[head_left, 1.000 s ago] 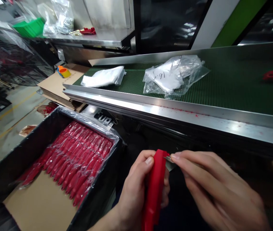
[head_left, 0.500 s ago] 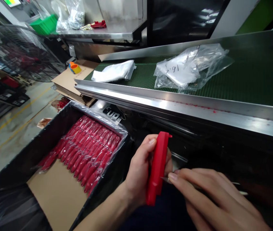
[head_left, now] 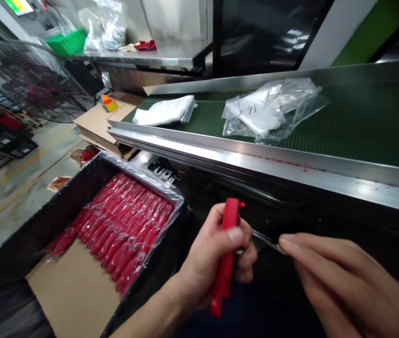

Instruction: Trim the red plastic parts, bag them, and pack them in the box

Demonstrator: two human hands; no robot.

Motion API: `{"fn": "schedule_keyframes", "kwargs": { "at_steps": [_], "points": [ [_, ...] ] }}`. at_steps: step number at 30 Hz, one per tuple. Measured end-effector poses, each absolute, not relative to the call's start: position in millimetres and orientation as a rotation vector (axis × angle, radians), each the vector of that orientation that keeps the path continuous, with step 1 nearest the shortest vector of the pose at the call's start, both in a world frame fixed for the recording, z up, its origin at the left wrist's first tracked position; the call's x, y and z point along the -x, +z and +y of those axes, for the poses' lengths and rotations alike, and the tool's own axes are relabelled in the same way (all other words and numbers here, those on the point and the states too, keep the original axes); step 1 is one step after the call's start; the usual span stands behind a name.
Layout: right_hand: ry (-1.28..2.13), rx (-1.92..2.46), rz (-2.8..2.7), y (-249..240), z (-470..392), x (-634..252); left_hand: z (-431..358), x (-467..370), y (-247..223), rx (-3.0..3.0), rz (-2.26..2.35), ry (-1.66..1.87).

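My left hand (head_left: 201, 256) is wrapped around a long red plastic part (head_left: 224, 277), its thumb pressed across the face. The part stands nearly upright, and a small red nub sticks out at its top right. Fingers hide its middle. To the right, my right hand (head_left: 347, 277) is closed in a pinch on a thin metal blade-like tool (head_left: 279, 249), mostly covered by the fingers. The tool is apart from the red part. Below left, a black plastic-lined bin (head_left: 51, 211) holds rows of red parts in clear bags (head_left: 129, 216) beside a cardboard sheet (head_left: 79, 291).
A green conveyor belt (head_left: 206, 124) with a metal rail (head_left: 199, 145) runs across, carrying a white bagged packet (head_left: 166, 111) and a clear bag marked with writing (head_left: 266, 110). Stacked cardboard (head_left: 94, 119) bears an orange-yellow tape dispenser (head_left: 108, 103). A fan (head_left: 41, 84) stands at left.
My right hand has drawn the tool away to the right, off the red part. My left hand has turned the part narrower to view, and its thumb now lies across it.
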State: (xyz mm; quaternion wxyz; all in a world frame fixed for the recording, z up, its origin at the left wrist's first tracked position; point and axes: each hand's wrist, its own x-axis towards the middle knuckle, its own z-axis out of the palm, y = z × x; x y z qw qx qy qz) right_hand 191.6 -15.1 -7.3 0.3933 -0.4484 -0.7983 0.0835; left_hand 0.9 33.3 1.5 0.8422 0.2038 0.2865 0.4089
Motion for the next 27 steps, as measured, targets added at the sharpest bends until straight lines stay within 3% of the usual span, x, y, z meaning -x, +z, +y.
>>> {"fn": "schedule_keyframes", "kwargs": {
  "at_steps": [22, 27],
  "points": [
    [0.020, 1.240, -2.054, 11, 1, -193, 16, 2, -2, -0.719, 0.684, 0.744],
    [-0.166, 1.652, -1.707, 16, -27, -224, 20, 6, -7, -0.670, 0.782, 0.702]
  ]
}}
